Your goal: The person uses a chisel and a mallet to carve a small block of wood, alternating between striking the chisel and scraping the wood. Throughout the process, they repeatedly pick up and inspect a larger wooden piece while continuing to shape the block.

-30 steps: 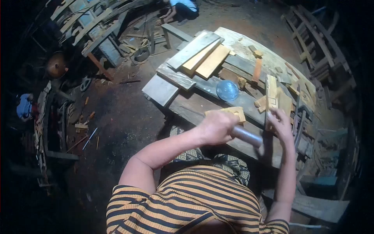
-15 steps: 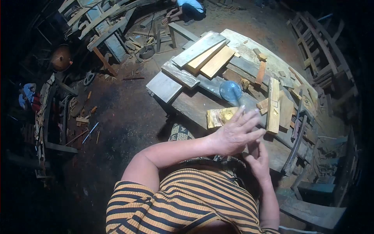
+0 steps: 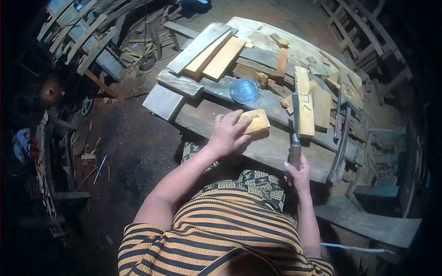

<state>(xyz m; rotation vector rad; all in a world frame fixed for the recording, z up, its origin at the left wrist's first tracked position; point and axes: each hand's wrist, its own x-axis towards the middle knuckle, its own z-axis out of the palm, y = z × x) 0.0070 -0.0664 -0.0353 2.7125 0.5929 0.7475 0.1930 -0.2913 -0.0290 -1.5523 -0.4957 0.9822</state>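
Observation:
My left hand (image 3: 229, 133) grips the left end of a small yellow wood block (image 3: 258, 120) at the near edge of the workbench (image 3: 202, 120). In my right hand (image 3: 298, 172) is the brown handle of a chisel-like tool (image 3: 296, 115), its long metal blade pointing away from me. The blade passes beside a long pale wood piece (image 3: 305, 103) with a notch cut in it. A round bluish translucent disc or bowl (image 3: 244, 91) lies on the bench just beyond the block.
Planks (image 3: 224, 58) are stacked at the bench's far left. A dark curved metal bar (image 3: 341, 145) lies at its right side. Wood scraps lie at the back left, near a tyre-like ring (image 3: 148, 61). Wooden racks (image 3: 359, 37) stand at the far right.
My hands have moved apart. My left hand has gone left and taken hold of the block; my right hand now shows the tool, blade away. The view has shifted, and the bench appears further left.

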